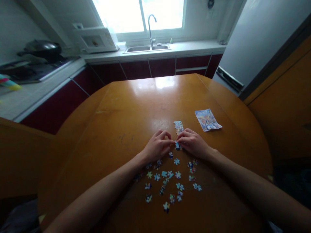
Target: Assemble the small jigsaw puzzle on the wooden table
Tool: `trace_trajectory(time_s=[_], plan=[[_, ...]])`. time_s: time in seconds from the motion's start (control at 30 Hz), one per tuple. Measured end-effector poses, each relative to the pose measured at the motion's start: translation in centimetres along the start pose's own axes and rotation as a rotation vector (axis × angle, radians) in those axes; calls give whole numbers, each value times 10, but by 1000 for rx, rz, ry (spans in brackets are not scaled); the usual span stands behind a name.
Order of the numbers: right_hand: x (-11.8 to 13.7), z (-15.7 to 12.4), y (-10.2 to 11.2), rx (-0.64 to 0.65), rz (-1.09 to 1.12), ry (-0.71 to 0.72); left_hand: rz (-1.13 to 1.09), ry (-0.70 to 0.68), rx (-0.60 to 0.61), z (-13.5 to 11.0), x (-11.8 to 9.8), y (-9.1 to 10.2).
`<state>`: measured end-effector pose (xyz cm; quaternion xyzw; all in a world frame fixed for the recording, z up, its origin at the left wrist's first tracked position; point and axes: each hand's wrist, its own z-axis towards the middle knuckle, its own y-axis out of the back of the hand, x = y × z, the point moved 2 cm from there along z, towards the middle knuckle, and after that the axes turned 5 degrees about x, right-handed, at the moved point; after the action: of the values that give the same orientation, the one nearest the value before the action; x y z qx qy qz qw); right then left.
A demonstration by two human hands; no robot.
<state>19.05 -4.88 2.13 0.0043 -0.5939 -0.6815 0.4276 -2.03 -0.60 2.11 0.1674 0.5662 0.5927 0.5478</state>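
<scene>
A joined strip of jigsaw puzzle [178,126] lies on the table, its lower part partly hidden by my fingers. Just below it, a small joined group of puzzle pieces [178,147] sits between my two hands. My right hand [194,143] curls over from the right, fingertips closed on the group's upper edge. From the left, my left hand [159,145] reaches in with bent fingers, and its fingertips meet the same pieces. One loose puzzle piece [170,155] rests close under my left hand, another piece [177,161] a little nearer me.
Several loose puzzle pieces [165,181] are scattered on the wooden table [136,110] between my forearms. A printed picture sheet [208,120] lies at right. Beyond stand a counter with a sink [138,49], a microwave [98,39], a stove with a wok [43,49] and a fridge [257,35].
</scene>
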Motion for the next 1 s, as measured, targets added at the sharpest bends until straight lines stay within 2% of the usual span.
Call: trace_trajectory(time_s=[0.4,0.63,0.9,1.0], plan=[[4,-4,8,19,-30,-5,21,-20,14,0,-1,0],[-5,-8,15,-179,-6,-102,52,-20,25,0,-1,-2],[0,-7,5,-15,-76,-48,-7,17,57,1,-3,-1],[1,-6,3,8,-125,-50,-78,72,22,2,1,2]])
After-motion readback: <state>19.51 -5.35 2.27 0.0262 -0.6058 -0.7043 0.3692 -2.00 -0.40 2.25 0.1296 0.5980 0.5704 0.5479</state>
